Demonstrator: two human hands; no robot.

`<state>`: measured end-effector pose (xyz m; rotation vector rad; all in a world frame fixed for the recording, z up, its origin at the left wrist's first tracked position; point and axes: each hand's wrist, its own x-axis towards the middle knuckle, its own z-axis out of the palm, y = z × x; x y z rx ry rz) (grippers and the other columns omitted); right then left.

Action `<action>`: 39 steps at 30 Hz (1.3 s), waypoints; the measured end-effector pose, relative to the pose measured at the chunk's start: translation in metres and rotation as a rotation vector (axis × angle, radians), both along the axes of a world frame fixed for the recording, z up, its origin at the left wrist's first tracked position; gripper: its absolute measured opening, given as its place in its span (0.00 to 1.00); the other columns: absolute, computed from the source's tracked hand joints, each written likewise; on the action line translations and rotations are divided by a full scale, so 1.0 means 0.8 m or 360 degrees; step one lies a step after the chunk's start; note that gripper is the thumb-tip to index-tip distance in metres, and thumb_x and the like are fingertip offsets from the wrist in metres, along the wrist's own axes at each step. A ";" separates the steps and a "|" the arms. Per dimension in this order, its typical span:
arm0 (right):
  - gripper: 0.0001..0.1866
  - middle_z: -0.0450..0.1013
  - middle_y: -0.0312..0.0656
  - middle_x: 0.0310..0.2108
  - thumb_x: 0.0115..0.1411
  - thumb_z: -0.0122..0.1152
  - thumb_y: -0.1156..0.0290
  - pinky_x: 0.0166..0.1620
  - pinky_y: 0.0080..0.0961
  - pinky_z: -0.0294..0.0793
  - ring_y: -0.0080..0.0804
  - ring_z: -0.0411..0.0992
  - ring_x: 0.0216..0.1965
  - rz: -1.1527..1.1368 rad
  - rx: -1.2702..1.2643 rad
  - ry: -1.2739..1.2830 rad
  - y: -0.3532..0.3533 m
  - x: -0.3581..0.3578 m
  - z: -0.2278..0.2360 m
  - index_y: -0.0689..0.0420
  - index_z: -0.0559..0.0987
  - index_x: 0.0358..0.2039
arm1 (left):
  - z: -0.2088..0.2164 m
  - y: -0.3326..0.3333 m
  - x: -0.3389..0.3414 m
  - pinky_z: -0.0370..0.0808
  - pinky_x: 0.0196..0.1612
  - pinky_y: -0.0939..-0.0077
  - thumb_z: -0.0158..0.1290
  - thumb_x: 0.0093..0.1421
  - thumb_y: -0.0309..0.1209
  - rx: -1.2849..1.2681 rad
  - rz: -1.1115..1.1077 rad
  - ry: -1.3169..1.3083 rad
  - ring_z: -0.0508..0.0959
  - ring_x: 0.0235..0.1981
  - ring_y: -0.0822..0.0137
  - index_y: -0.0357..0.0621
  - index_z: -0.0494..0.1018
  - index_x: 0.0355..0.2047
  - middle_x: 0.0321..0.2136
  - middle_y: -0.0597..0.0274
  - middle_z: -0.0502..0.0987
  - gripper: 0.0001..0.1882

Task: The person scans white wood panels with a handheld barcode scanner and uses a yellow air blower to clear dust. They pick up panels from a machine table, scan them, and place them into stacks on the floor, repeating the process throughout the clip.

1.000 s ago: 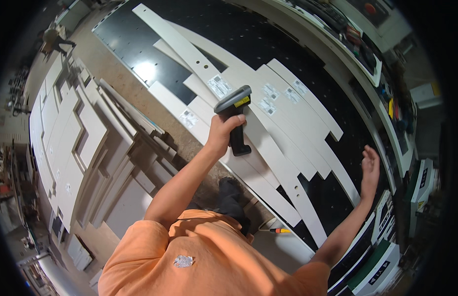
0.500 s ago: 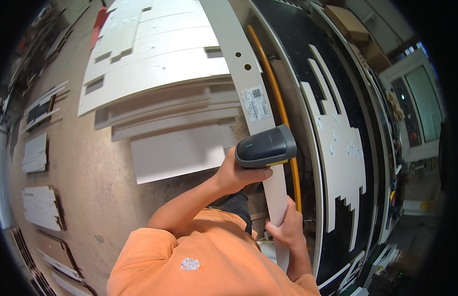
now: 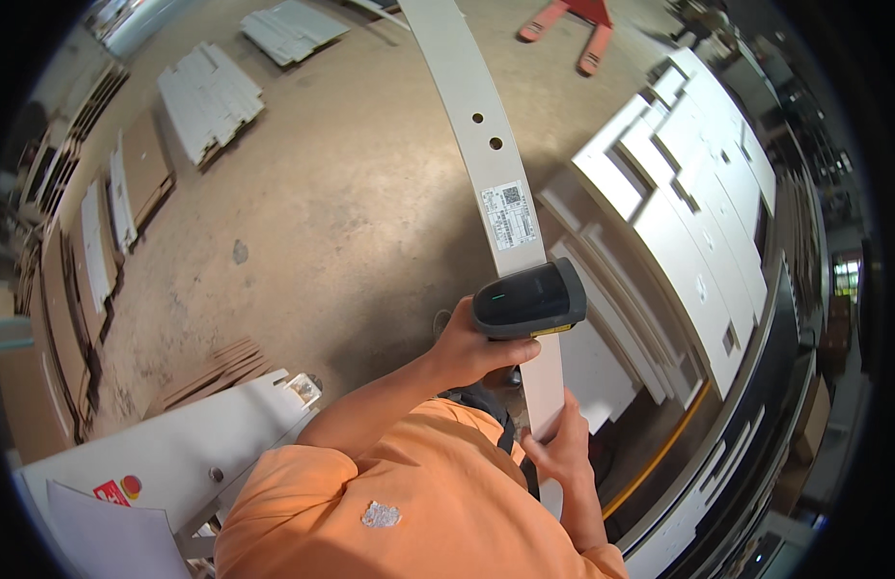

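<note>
In my left hand (image 3: 469, 352) is a black and grey handheld barcode scanner (image 3: 526, 301), its body lying over the middle of a long narrow white board (image 3: 495, 166). My right hand (image 3: 563, 446) grips the lower part of that board, thumb on its face. The board stretches away from my body towards the top of the view. Two dark round holes (image 3: 495, 144) pierce it, and a white printed label (image 3: 508, 214) with a square code sits just beyond the scanner. Part of the board is hidden under the scanner.
At right stands a large stack of white panels (image 3: 698, 261), with a yellow bar (image 3: 660, 449) beside it. Red pallet-jack forks (image 3: 594, 43) rest at the far end. More panel stacks (image 3: 206, 101) lie on the left floor. A white machine (image 3: 201, 439) with a red button is at lower left.
My body and view have turned left, bringing the panel stack to the right side. The scanner and board turned along with me, still held the same way.
</note>
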<state>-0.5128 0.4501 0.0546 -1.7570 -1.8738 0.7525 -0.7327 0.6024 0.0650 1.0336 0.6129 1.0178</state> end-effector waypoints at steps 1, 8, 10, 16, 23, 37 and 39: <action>0.45 0.78 0.54 0.36 0.45 0.72 0.70 0.37 0.44 0.80 0.56 0.79 0.33 0.0074 -0.0030 0.0046 0.027 -0.012 -0.004 0.61 0.62 0.64 | -0.002 0.011 -0.025 0.77 0.42 0.76 0.67 0.55 0.28 0.0012 0.0069 0.0061 0.78 0.38 0.77 0.39 0.79 0.48 0.37 0.65 0.83 0.19; 0.45 0.78 0.58 0.42 0.45 0.71 0.69 0.44 0.46 0.79 0.61 0.78 0.42 0.0528 -0.0255 0.0104 0.223 -0.131 -0.027 0.58 0.63 0.65 | -0.021 0.111 -0.179 0.75 0.43 0.75 0.66 0.55 0.31 -0.0047 0.0569 0.0002 0.76 0.37 0.75 0.39 0.77 0.45 0.34 0.68 0.79 0.18; 0.44 0.78 0.59 0.42 0.47 0.71 0.69 0.44 0.46 0.79 0.61 0.78 0.42 0.0649 -0.0343 0.0161 0.275 -0.174 -0.024 0.60 0.63 0.64 | -0.019 0.136 -0.225 0.75 0.42 0.75 0.65 0.55 0.32 -0.0108 0.0699 0.0007 0.76 0.36 0.75 0.40 0.77 0.44 0.33 0.69 0.78 0.17; 0.40 0.78 0.60 0.40 0.52 0.71 0.69 0.43 0.45 0.80 0.60 0.79 0.41 0.1059 -0.0419 0.0227 0.403 -0.335 -0.007 0.64 0.62 0.63 | -0.011 0.182 -0.383 0.75 0.42 0.76 0.66 0.55 0.31 -0.0094 0.1057 0.0112 0.76 0.36 0.75 0.39 0.76 0.43 0.33 0.68 0.78 0.18; 0.42 0.78 0.58 0.40 0.50 0.71 0.70 0.42 0.50 0.80 0.61 0.79 0.39 0.1332 -0.0255 -0.0048 0.495 -0.540 -0.028 0.62 0.61 0.64 | -0.050 0.224 -0.577 0.75 0.40 0.76 0.64 0.54 0.29 -0.0173 0.1322 -0.0036 0.76 0.35 0.76 0.39 0.76 0.45 0.33 0.67 0.79 0.18; 0.43 0.78 0.60 0.45 0.50 0.70 0.71 0.44 0.48 0.81 0.62 0.79 0.42 0.1614 -0.0354 -0.0084 0.602 -0.932 -0.041 0.59 0.60 0.66 | -0.068 0.278 -0.957 0.74 0.41 0.76 0.66 0.53 0.30 -0.0215 0.1621 -0.0053 0.76 0.35 0.75 0.38 0.77 0.42 0.32 0.68 0.79 0.17; 0.43 0.77 0.60 0.45 0.50 0.70 0.71 0.44 0.48 0.81 0.62 0.79 0.42 0.1690 -0.0383 -0.0039 0.631 -0.989 -0.055 0.58 0.60 0.66 | -0.084 0.288 -1.006 0.74 0.41 0.76 0.65 0.54 0.29 -0.0283 0.1693 -0.0064 0.76 0.34 0.75 0.37 0.77 0.41 0.31 0.68 0.79 0.16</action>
